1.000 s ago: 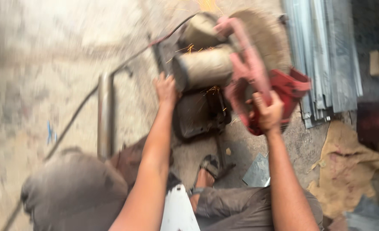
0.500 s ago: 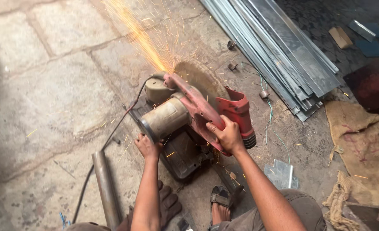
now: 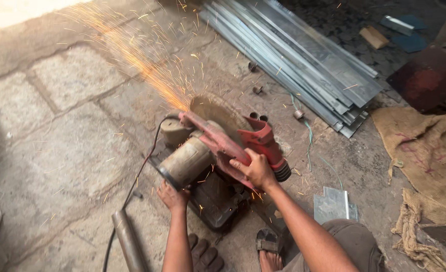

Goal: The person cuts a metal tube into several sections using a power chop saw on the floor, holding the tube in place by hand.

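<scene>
Sparks fly from the chop saw mid-cut, the right hand clamped on its red handle. The left hand steadies the work beneath the motor, fingers closed; the pipe lies left of the saw.

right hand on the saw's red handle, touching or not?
Touching. The head view shows the right hand wrapped around the red handle of the chop saw, fingers closed over it, no gap visible.

No packages, labels, signs or screens were visible in the head view. The things on the stone floor carried no sticker or printed tag that could be seen. The burlap sacking at the right side lay flat and loose, not as a package.
</scene>
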